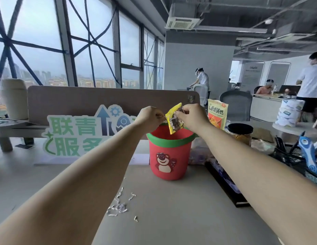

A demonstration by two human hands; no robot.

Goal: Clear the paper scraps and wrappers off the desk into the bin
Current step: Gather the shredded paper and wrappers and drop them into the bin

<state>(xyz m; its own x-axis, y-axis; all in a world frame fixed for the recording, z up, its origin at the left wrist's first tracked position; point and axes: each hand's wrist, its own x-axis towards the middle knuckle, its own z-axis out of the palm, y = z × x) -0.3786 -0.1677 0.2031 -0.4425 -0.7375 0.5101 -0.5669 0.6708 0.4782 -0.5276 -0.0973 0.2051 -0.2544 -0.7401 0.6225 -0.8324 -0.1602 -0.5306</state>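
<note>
A small red bin with a green rim and a bear picture stands on the grey desk. Right above its mouth hangs a yellow snack wrapper. My right hand pinches the wrapper's upper right part, and my left hand has its fingertips closed at the wrapper's left edge. Both arms reach forward over the desk. A cluster of white paper scraps lies on the desk in front of the bin, under my left forearm.
An orange snack bag and a black-lidded jar stand behind the bin on the right. A mesh pen holder and a dark tray sit at the right. A green-lettered sign leans on the partition. People work at far desks.
</note>
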